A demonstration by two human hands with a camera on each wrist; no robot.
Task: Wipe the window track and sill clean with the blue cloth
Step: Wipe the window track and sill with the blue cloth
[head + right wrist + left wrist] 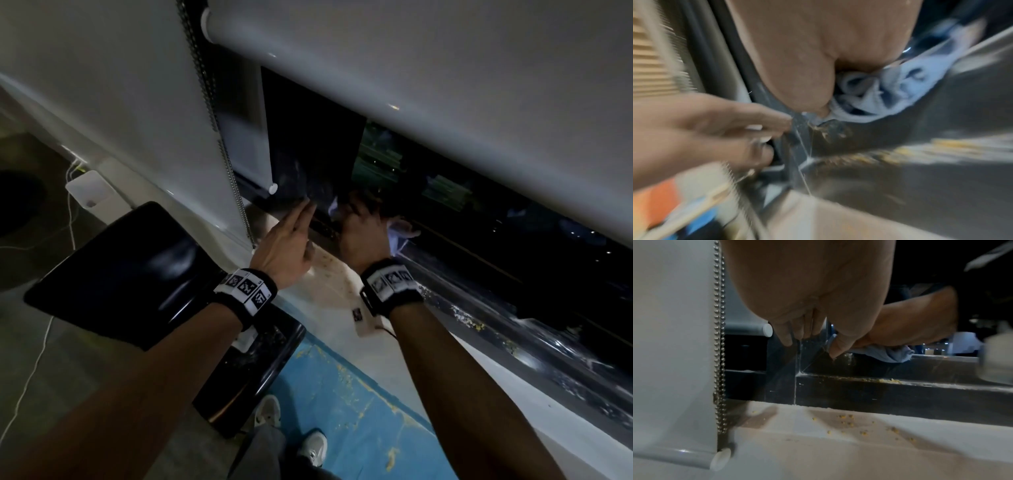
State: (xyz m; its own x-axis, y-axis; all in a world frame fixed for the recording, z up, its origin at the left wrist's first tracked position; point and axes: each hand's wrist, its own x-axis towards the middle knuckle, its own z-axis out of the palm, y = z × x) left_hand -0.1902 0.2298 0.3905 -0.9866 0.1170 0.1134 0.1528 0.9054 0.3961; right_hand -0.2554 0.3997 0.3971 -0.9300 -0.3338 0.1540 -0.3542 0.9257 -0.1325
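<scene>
My right hand (pixel 363 224) grips the bunched blue cloth (pixel 399 231) and holds it down in the dark window track (pixel 486 305), close to the frame's upright. The right wrist view is blurred; the blue cloth (pixel 885 94) bulges from under my palm there. My left hand (pixel 291 236) has straight fingers whose tips touch the dark window frame (pixel 315 144) just left of the cloth. In the left wrist view my left fingertips (pixel 786 339) rest on the frame's upright, with the blue cloth (pixel 890 353) beyond. Yellow crumbs dot the pale sill (pixel 859 431) and the track's edge (pixel 885 381).
A white roller blind (pixel 445 68) hangs low over the window, with its bead chain (pixel 236 192) down the left side. A black chair (pixel 137 270) stands below my left arm. A blue floor strip (pixel 342 394) and my shoes (pixel 270 409) lie underneath.
</scene>
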